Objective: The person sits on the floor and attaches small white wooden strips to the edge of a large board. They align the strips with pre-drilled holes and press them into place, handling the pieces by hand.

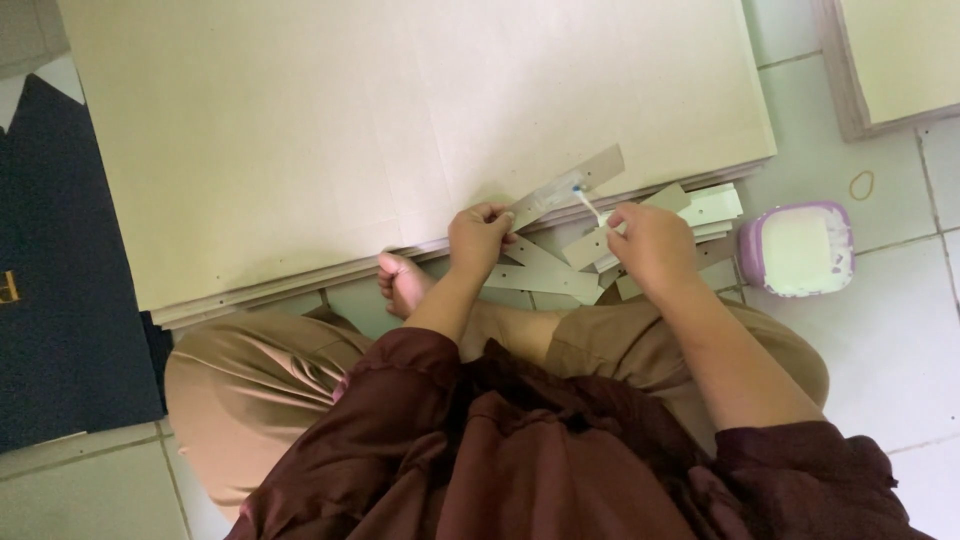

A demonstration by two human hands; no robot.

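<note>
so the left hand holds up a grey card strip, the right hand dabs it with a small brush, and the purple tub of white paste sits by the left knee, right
Not quite. The left hand does hold the grey card strip, and the right hand works a small brush on it. But the head view shows the purple tub of white paste on the floor tiles at the person's right side, not by the left knee.

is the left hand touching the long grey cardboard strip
Touching: the head view shows the left hand pinching the near end of the long grey cardboard strip.
</note>
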